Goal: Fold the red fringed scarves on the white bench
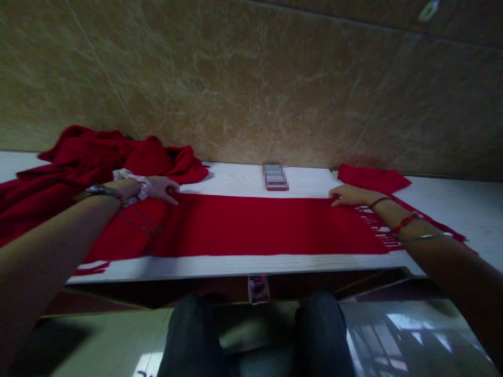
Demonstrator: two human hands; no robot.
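Observation:
A red fringed scarf lies stretched flat along the white table, with strips of fringe showing at both ends. My left hand is at its far edge on the left, thumb and fingers curled onto the cloth. At the same far edge on the right, my right hand pinches the scarf near its fringed end. Some of the right fringe is hidden under my forearm.
A rumpled heap of red cloth lies at the left by the stone wall. A folded red piece is at the back right. A blurred-out phone-like object lies behind the scarf. My knees are below the white table.

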